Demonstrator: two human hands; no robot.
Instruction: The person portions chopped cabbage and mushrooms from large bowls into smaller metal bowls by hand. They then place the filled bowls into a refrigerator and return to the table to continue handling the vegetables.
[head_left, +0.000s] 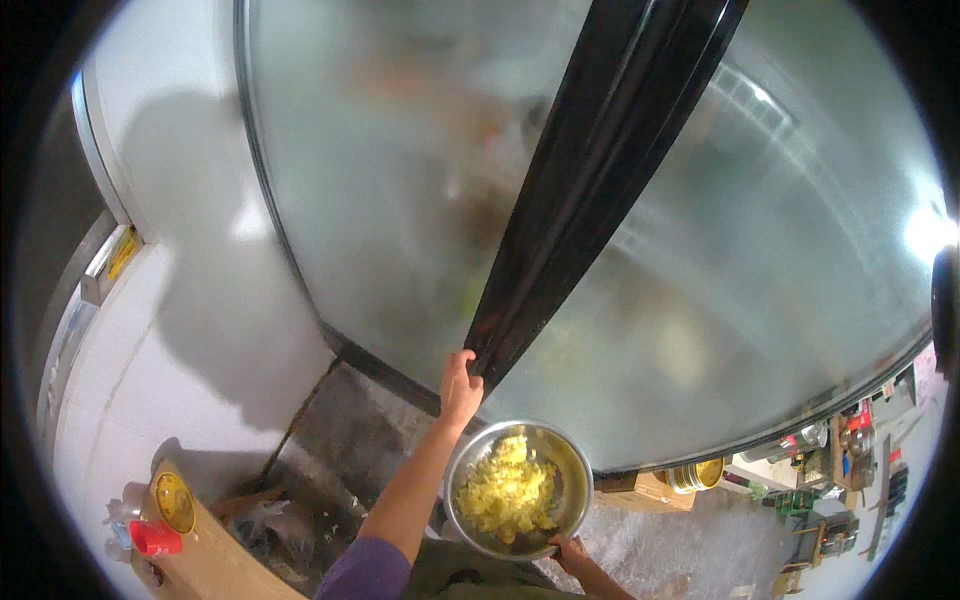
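Note:
A steel bowl (574, 517) with a heap of yellow, crumbly food (510, 487) is held close to my body. At its lower right rim, my right hand (571, 553) grips the edge; some of its fingers are hidden under the bowl. My left hand (461, 386) has its fingers curled around the edge of the black door frame (555, 262), low on a tall, fogged glass-door cabinet. Blurred shapes show behind the left glass pane (375, 187) and the right glass pane (712, 285).
A wooden table (225, 551) at lower left bears a yellow dish (175, 501) and a red cup (155, 538). Clear plastic bags (274, 532) lie near it. At right stand a wooden box (652, 499), a yellow tin (707, 474) and a green crate (791, 501). A white wall (202, 300) borders the cabinet.

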